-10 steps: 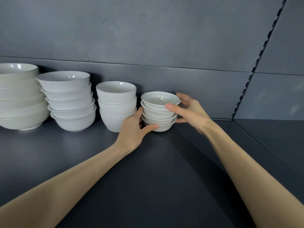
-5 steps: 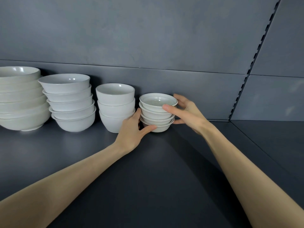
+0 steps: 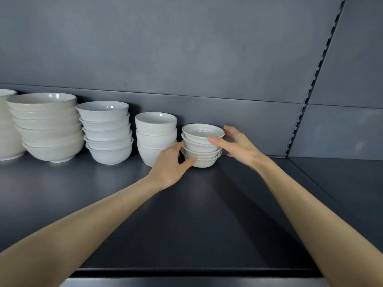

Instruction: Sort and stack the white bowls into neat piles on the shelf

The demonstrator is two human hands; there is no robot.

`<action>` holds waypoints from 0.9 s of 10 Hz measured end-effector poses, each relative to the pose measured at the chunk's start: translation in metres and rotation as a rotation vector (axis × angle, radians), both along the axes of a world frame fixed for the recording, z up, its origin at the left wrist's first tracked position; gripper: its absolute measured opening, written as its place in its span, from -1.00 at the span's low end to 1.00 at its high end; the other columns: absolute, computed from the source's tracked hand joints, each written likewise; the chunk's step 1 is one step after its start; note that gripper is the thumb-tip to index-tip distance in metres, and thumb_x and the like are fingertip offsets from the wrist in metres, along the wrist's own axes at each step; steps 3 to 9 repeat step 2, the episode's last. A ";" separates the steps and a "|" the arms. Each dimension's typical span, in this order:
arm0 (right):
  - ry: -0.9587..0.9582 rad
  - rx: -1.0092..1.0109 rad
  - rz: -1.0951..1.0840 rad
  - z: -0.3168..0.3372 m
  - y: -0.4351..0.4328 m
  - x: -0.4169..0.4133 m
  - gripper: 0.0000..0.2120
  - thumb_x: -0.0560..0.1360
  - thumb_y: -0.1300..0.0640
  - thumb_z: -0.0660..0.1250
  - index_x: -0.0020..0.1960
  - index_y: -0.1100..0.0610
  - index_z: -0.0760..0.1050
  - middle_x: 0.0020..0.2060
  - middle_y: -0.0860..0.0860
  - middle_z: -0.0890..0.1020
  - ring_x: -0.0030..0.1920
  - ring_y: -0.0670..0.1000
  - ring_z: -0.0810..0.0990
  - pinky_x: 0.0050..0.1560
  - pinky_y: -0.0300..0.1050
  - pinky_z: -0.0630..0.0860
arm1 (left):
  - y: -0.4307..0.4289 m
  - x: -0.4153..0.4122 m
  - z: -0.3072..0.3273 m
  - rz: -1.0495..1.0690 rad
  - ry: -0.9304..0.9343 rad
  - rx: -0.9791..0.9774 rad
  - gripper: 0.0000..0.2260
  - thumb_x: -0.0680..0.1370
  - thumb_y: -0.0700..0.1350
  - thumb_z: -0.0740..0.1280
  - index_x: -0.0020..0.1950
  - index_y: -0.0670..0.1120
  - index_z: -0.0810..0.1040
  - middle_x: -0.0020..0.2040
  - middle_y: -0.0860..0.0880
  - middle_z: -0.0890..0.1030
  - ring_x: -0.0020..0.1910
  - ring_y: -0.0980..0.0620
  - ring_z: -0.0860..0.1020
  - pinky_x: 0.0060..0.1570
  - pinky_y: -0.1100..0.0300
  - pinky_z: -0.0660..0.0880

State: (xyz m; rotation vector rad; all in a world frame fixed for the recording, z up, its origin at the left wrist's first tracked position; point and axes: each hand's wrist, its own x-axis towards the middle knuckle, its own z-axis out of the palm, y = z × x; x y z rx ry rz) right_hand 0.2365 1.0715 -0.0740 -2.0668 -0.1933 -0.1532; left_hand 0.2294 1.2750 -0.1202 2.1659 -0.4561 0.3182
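Small bowl stack (image 3: 202,146): I counted four white bowls, nested and standing on the shelf (image 3: 196,214) near its back, at the right end of the row.
Axis and facing: the pile's long axis ran vertical. Every mouth faced up, and the top rim tipped slightly toward the camera.
Contents: each lower bowl held the foot of the one above. The ringed inner floor of the top bowl was in plain view.
Left hand (image 3: 171,165): it gripped the pile low on its left side. The thumb lay against the bottom bowl and the fingers curled out of sight into the gap beside the next pile.
Right hand (image 3: 238,147): it gripped the pile high on its right side. The thumb pressed just under the top rim and the fingers wrapped behind.
Deep bowl stack (image 3: 156,137): three bowls, mouths up, just left of the held pile. I could not tell whether the two piles touched.
Medium bowl stack (image 3: 106,131): five bowls, mouths up, further left.
Large bowl stack (image 3: 47,127): several wide bowls, mouths up.
Edge stack (image 3: 6,131): it was cut off by the left border, and I could not count it.
Back panel (image 3: 186,59): grey, directly behind the row.
Slotted upright (image 3: 310,90): it rose from the shelf's rear right.
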 end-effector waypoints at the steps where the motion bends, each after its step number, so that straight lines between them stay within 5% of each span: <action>1: -0.064 -0.134 -0.030 0.010 -0.001 -0.005 -0.16 0.43 -0.18 0.40 0.55 0.09 0.11 0.49 -0.03 0.28 0.48 0.01 0.25 0.35 -0.16 0.25 | 0.013 -0.010 0.014 0.033 -0.006 0.113 -0.68 0.55 -0.03 0.36 0.26 -0.12 0.50 0.18 -0.06 0.58 0.17 -0.02 0.54 0.20 0.09 0.47; 2: -0.104 -0.279 -0.080 0.032 0.007 -0.016 -0.28 0.46 -0.10 0.41 0.50 0.11 0.22 0.46 0.01 0.34 0.45 0.05 0.30 0.31 -0.16 0.26 | 0.031 -0.020 0.033 0.096 -0.080 0.256 -0.67 0.55 0.00 0.35 0.25 -0.12 0.52 0.17 -0.05 0.60 0.18 -0.03 0.54 0.18 0.03 0.47; 9: -0.104 -0.279 -0.080 0.032 0.007 -0.016 -0.28 0.46 -0.10 0.41 0.50 0.11 0.22 0.46 0.01 0.34 0.45 0.05 0.30 0.31 -0.16 0.26 | 0.031 -0.020 0.033 0.096 -0.080 0.256 -0.67 0.55 0.00 0.35 0.25 -0.12 0.52 0.17 -0.05 0.60 0.18 -0.03 0.54 0.18 0.03 0.47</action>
